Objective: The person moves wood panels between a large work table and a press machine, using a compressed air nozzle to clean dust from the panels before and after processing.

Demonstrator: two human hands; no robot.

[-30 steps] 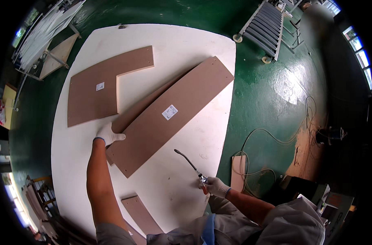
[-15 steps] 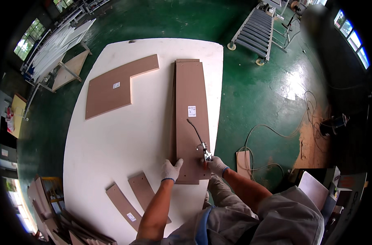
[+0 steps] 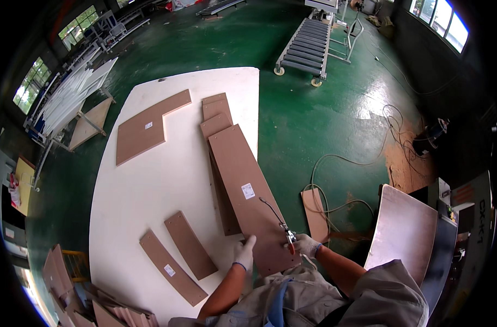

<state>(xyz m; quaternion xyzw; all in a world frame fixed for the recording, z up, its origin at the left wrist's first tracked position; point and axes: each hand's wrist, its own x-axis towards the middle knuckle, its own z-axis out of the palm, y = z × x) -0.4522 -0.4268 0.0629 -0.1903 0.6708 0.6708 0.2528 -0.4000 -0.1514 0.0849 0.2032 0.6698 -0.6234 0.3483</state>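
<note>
My left hand (image 3: pixel 245 252), in a white glove, rests on the near end of a long brown board (image 3: pixel 245 185) that lies on the white table (image 3: pixel 145 188). My right hand (image 3: pixel 304 246), also gloved, grips an air blow gun (image 3: pixel 287 236) with a thin bent nozzle over the board's near right edge. More boards (image 3: pixel 215 111) lie stacked beneath and beyond the long one.
An L-shaped brown panel (image 3: pixel 145 128) lies at the table's far left. Two short curved strips (image 3: pixel 177 256) lie near the front left. A roller conveyor (image 3: pixel 305 43) stands beyond on the green floor. Hoses (image 3: pixel 335 180) coil on the floor to the right, near a small board (image 3: pixel 315 215).
The long board has swung from a slant to lie pointing away from me, its near end pulled closer. My left hand shifted to that near end; my right hand keeps the blow gun.
</note>
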